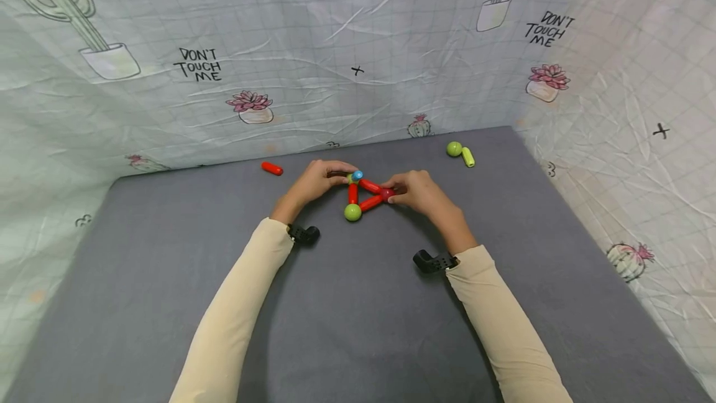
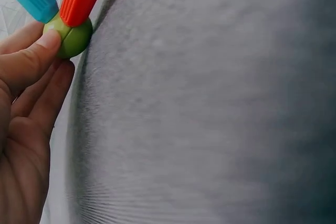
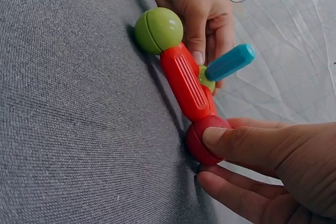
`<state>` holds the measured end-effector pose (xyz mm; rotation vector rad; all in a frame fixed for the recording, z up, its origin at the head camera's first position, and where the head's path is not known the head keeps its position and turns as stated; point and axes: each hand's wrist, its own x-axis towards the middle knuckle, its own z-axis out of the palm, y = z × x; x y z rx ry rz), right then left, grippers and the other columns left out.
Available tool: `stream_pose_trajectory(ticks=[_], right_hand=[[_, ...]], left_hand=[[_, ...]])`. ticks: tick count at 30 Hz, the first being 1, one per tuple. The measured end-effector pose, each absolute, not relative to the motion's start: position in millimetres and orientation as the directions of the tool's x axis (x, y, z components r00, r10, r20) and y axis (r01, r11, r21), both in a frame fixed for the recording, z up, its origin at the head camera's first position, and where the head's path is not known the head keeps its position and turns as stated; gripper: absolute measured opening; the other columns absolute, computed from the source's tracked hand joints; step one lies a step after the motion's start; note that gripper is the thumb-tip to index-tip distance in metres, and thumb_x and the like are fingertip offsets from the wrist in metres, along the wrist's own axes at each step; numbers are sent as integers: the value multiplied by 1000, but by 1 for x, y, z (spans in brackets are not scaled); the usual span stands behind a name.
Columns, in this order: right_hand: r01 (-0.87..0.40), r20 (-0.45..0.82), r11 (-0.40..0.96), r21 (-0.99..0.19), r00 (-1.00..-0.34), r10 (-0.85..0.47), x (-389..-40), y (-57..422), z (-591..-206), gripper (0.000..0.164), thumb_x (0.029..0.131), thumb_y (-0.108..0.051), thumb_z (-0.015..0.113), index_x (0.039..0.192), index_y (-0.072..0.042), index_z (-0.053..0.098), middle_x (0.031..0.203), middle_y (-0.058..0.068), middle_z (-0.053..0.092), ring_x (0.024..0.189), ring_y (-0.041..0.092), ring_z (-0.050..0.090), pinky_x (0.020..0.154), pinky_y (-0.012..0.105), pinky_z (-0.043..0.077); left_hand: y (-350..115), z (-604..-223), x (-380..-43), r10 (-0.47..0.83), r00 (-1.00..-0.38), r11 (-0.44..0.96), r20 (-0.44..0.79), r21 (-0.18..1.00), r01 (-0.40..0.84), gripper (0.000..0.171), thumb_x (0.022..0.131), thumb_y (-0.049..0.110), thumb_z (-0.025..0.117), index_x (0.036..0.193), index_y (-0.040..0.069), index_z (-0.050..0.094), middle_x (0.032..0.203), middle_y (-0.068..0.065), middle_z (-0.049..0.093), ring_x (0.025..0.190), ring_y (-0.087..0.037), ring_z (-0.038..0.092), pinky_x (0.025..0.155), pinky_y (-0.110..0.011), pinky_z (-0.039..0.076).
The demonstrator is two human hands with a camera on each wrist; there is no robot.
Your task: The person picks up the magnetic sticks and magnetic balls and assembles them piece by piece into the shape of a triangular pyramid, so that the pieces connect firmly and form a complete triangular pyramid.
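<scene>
A triangle of three red rods (image 1: 371, 203) joined by balls lies on the grey table between the hands. My left hand (image 1: 316, 180) pinches the green ball (image 2: 74, 38) at its far left corner between thumb and fingers. From that ball a blue rod (image 3: 231, 62) sticks up, tilted. My right hand (image 1: 418, 191) pinches the dark red ball (image 3: 202, 142) at the right corner, thumb on top. The near corner is another green ball (image 1: 353, 213), which neither hand touches.
A loose red rod (image 1: 271, 168) lies behind and left of the left hand. Toward the back right are a loose green ball (image 1: 454, 148) and a yellow-green rod (image 1: 468, 157). A printed cloth (image 1: 335, 98) hangs along the table's back edge.
</scene>
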<state>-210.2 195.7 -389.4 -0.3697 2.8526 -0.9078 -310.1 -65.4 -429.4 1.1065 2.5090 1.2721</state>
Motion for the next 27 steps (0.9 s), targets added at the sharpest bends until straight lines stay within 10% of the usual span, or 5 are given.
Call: stream_pose_trajectory(ticks=[27], right_hand=[[-310, -25, 761, -570, -919, -394, -213, 206, -391, 37, 95, -10, 73, 132, -14, 71, 131, 11, 68, 123, 29, 62, 100, 48, 51]], left_hand=[[-75, -420, -288, 627, -776, 451, 75, 776, 440, 29, 87, 8, 80, 116, 9, 79, 116, -7, 75, 110, -20, 67, 93, -33, 52]])
